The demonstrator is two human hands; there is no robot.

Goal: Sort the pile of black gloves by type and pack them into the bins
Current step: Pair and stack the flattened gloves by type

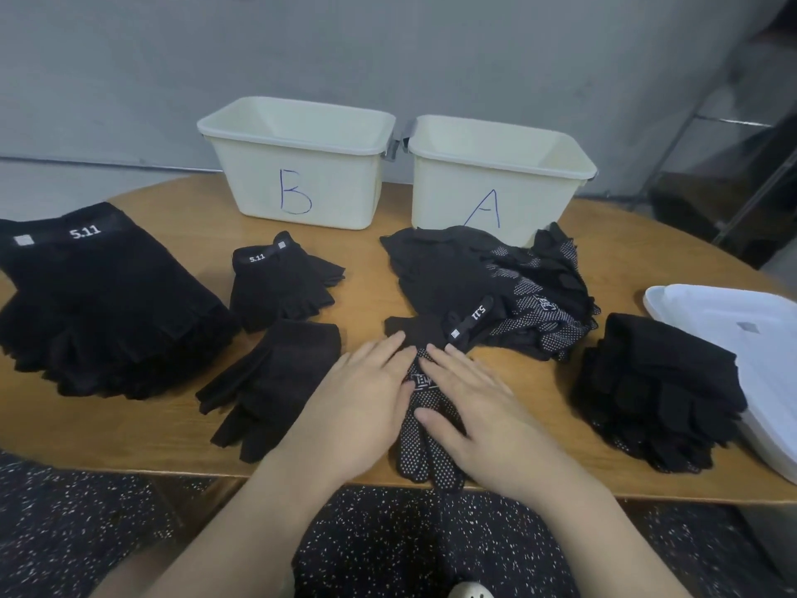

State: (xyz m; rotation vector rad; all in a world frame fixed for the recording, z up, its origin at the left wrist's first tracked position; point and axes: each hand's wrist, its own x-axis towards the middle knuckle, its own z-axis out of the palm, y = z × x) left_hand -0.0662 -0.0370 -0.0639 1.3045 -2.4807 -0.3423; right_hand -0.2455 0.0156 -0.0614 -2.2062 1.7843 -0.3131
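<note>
head view: black white-dotted fabric glove point(425, 451) is pressed flat before cream plastic bin a point(496, 200) by spread left hand point(362, 403) and right hand point(470, 407); wrinkles should be smoothed outward evenly.

The table point(172, 442) is smooth wood with a dull sheen. Bins B point(297, 166) and A point(496, 183) are cream plastic, slightly glossy, with metal handle clips. At nine o'clock the stack point(103, 304) looks like soft matt fleece. The glove point(425, 446) at six o'clock is knit cloth studded with pale dots. The lid point(733, 321) at three o'clock is white plastic.
</note>
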